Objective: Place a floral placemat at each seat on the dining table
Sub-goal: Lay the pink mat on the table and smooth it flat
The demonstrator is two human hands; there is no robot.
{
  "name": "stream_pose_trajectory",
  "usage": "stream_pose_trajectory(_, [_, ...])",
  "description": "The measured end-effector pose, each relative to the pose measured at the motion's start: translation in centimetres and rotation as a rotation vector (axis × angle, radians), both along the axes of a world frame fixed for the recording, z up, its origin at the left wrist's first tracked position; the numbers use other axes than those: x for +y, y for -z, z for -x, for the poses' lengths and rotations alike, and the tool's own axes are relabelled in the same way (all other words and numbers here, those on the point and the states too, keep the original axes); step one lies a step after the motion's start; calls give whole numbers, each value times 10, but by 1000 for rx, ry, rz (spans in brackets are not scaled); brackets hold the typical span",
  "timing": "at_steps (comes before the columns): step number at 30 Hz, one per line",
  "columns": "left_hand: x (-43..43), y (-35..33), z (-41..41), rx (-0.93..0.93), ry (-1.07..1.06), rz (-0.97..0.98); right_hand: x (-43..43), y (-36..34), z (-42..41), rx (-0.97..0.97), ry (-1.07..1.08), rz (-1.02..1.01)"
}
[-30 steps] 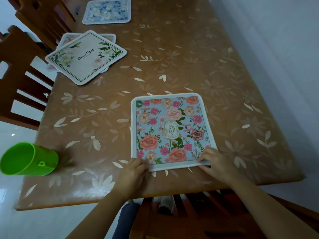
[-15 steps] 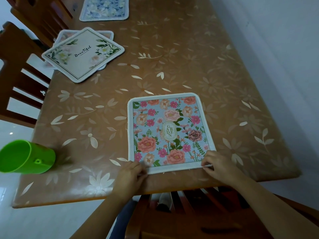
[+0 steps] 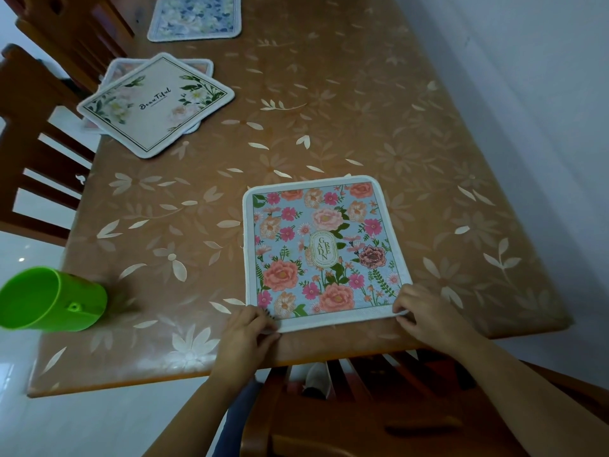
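A pale blue placemat [image 3: 324, 250] with pink and peach flowers, a white border and a "GARDEN" label lay flat near the tabletop's [image 3: 362, 110] near edge. A cream placemat [image 3: 155, 105] reading "Beautiful" sat skewed atop another placemat [image 3: 118, 65] at the left edge. A blue-and-white floral placemat [image 3: 194, 16] lay flat toward the far left corner.

Two bare forearms, no sleeves, dark blue trouser leg [image 3: 242, 413]

four placemats [image 3: 324, 249], maybe more stacked, one green cup [image 3: 52, 300], two hands [image 3: 245, 334]
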State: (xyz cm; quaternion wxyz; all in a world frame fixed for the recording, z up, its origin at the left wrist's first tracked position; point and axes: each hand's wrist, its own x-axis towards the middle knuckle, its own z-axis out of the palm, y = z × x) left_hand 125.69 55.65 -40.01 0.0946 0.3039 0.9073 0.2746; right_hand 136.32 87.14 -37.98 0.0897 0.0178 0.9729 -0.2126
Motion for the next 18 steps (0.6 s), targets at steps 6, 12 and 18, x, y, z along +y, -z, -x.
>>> stream_pose_trajectory(6, [2, 0, 3, 5, 8, 26, -2, 2, 0, -17, 36, 2])
stream_pose_trajectory(12, [0, -1, 3, 2, 21, 26, -3, 2, 0, -24, 42, 7])
stream_pose_trajectory(18, [0, -3, 3, 34, 52, 57, -3, 0, -1, -24, 55, 39])
